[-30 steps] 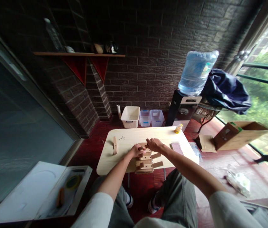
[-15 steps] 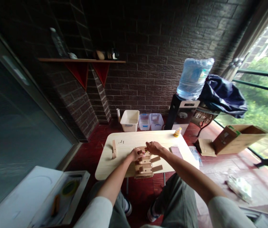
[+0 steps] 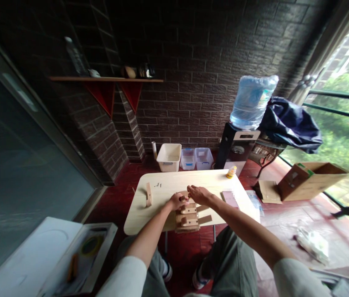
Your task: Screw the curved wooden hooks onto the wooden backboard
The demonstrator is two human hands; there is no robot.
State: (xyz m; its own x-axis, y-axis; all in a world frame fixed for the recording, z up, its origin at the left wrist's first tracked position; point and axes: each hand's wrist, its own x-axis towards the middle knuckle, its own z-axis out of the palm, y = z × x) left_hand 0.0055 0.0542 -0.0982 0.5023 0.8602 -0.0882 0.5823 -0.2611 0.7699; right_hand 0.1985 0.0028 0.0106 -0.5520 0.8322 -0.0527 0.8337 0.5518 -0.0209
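On the pale table [image 3: 162,181] lies a wooden assembly [image 3: 189,222] of several light blocks with dark holes, plus flat strips sticking out to the right. My left hand [image 3: 177,201] is closed on the far left part of this assembly. Just above its far end is my right hand [image 3: 199,194], its fingers pinched together over a block; whatever they hold is too small to make out. A separate wooden piece [image 3: 148,194] lies to the left, with a few small dark screw-like parts [image 3: 158,185] close by.
A small yellow-labelled bottle [image 3: 231,172] stands at the far right corner, and a flat pinkish item [image 3: 230,199] lies at the right. Beyond the table sit a cream basket [image 3: 169,165] and two clear bins [image 3: 203,159]. An opened white case [image 3: 106,243] is at lower left.
My right hand has shifted slightly left and turned over the far end of the wooden assembly. My left hand stays in place.
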